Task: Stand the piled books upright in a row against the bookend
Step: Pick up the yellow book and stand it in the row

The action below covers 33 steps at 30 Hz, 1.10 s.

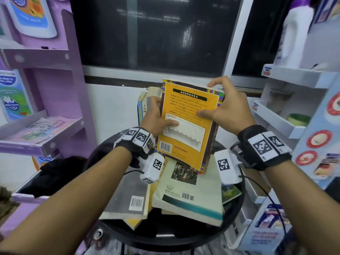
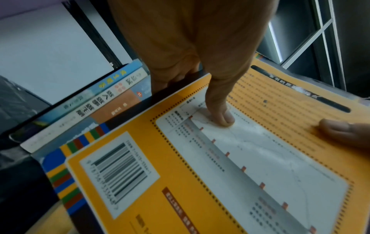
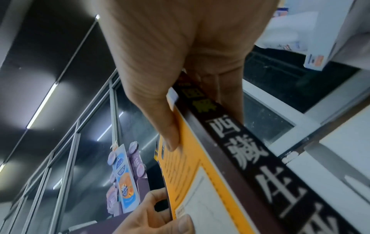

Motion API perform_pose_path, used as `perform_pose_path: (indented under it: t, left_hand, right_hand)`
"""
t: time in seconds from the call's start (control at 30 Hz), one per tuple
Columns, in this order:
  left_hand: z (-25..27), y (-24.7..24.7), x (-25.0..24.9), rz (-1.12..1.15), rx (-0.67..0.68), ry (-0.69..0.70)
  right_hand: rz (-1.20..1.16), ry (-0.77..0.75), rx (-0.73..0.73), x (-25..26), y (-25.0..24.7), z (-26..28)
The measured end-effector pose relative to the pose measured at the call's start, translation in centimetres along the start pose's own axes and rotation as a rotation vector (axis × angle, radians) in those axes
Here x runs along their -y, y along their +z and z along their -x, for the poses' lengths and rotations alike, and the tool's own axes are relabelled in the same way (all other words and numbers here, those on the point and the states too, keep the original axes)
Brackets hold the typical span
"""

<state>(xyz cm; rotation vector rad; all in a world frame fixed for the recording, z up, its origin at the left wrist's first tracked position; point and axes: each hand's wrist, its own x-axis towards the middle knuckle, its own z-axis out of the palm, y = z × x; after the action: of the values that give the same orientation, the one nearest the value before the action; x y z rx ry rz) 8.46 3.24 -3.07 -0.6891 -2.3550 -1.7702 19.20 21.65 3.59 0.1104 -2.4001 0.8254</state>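
Note:
An orange-covered book [image 1: 185,129] with a dark spine [image 3: 250,158] is held nearly upright, back cover towards me, its lower corner over the pile. My left hand [image 1: 161,113] grips its left edge, thumb [image 2: 220,110] on the cover. My right hand [image 1: 207,100] grips the spine side near the top, thumb [image 3: 170,139] on the cover. Just behind and to the left, a few books [image 1: 144,105] stand upright with spines [image 2: 104,101] showing. The pile below holds a cream book [image 1: 189,192], a grey book [image 1: 128,196] and others under them. No bookend is clearly visible.
The books lie on a small round black table [image 1: 165,234] against a white wall under a dark window [image 1: 156,34]. A purple display shelf [image 1: 46,140] stands close on the left, a white one [image 1: 281,122] on the right. Black cloth [image 1: 60,172] lies at the table's left.

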Motion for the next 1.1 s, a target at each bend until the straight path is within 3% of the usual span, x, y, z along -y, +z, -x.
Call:
perform_pose_path:
  t: [0.13,0.6,0.87,1.1]
  left_hand:
    - [-0.5,1.9,0.3,0.049,0.055,-0.007]
    - [-2.0,2.9,0.5,-0.028,0.162,-0.032]
    - [-2.6,2.2,0.0,-0.257,0.154,0.053]
    - [-4.2,1.9,1.0,-0.456,0.058,0.117]
  right_hand:
    - [0.057,-0.001,-0.015,-0.2,-1.0,0.4]
    - [0.106,0.049,0.171,0.6,-1.5,0.2]
    - [-0.008,0.113,0.024,-0.6,-1.1,0.4]
    - [0.017,0.157,-0.038,-1.8,-1.7,-0.9]
